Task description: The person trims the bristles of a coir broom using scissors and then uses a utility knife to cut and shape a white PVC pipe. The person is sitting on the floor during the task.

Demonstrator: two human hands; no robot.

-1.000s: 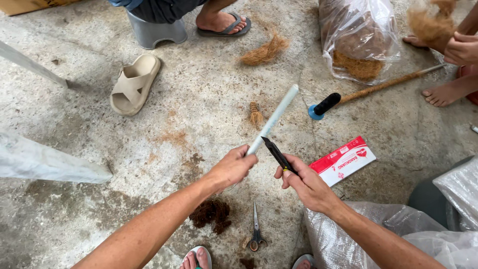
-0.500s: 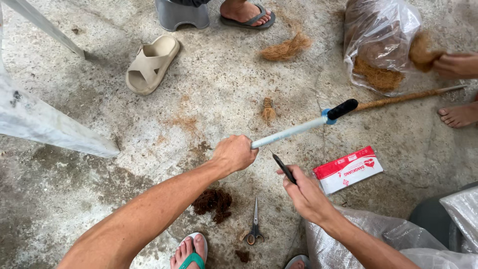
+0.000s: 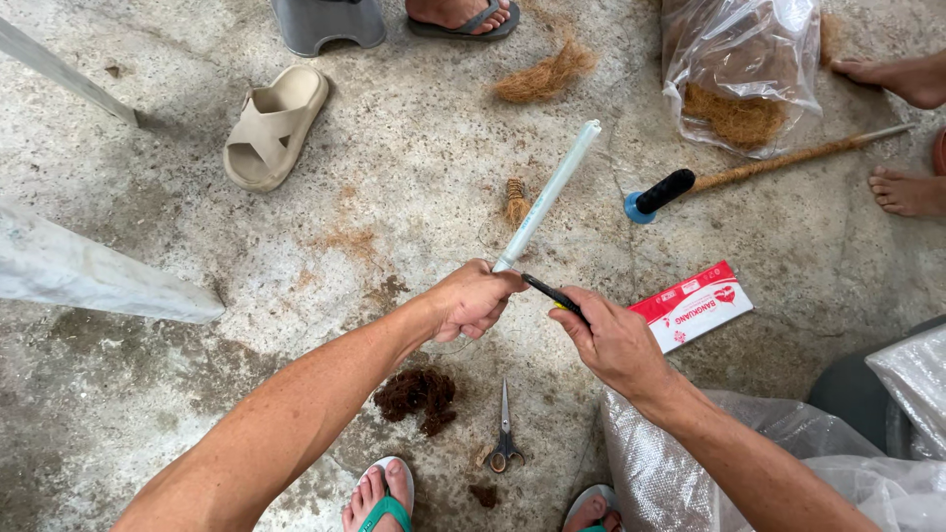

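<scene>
Red-white flat packet (image 3: pixel 692 305) beside right hand (image 3: pixel 611 340)

Pale whitish-green tube (image 3: pixel 548 194): long, slim, straight, w/ a rounded far end. Held off the concrete floor, tilted, near end in the left hand (image 3: pixel 473 300), far end pointing up-right toward the floor's far edge. Black slim tool (image 3: pixel 552 294) (pen or blade, can't tell which), w/ a bit of yellow at the grip: short, held in the right hand (image 3: pixel 613 340), tip aimed at the tube's near end, touching or nearly so, approx. mid-floor.
</scene>
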